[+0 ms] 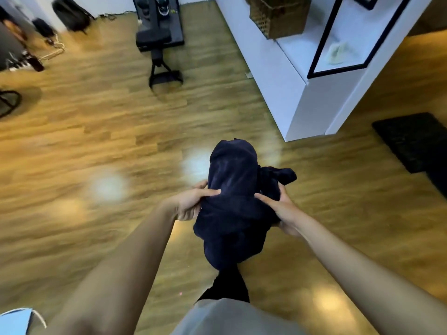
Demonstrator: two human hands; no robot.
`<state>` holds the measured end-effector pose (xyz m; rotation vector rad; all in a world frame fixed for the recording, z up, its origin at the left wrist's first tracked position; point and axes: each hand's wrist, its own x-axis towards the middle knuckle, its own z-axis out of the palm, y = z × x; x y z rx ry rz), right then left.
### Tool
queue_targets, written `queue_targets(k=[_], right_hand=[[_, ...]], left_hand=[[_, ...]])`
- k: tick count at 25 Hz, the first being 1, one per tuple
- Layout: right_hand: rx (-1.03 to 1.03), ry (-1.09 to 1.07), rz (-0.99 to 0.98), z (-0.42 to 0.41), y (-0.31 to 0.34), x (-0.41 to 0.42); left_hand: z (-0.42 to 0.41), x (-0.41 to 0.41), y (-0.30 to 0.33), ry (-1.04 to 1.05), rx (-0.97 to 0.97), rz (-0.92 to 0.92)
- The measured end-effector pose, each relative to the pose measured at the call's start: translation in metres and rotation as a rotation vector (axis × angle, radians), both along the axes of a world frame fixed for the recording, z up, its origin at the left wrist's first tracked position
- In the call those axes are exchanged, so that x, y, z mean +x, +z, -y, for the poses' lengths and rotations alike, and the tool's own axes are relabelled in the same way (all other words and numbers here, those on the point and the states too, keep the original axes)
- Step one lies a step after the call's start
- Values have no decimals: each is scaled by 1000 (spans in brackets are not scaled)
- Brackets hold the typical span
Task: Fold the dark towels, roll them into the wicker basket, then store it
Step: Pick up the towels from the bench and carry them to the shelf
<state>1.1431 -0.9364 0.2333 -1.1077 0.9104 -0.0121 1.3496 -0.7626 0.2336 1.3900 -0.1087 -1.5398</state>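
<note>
I hold a bundle of dark towels (232, 201) out in front of me, above the wooden floor (96, 141). My left hand (191, 204) has its grip clamped on the bundle's left side, thumb laid over the top and fingers curled beneath. My right hand (280, 204) has its grip clamped on the right side, thumb pressing into the cloth, with a loose end of towel sticking out just past it. Beyond, to the right, a black mat (411, 141) lies on the floor. Farther off, the wicker basket (280, 16) sits on a white shelf (297, 47), well apart from the towels.
</note>
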Motion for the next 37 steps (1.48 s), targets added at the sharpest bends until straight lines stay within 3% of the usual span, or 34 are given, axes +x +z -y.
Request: queue_targets(k=[15, 20, 29, 33, 37], right_hand=[[22, -104, 66, 206, 14, 308], [-13, -94, 117, 310, 11, 411], [4, -15, 290, 488, 61, 542], [-87, 4, 350, 546, 83, 594], [-297, -140, 370, 591, 119, 642]], left_hand=[[218, 312, 33, -49, -5, 83], [321, 405, 32, 7, 2, 156], [494, 542, 85, 8, -69, 164], [565, 615, 114, -82, -141, 200], [646, 682, 148, -217, -264, 265]])
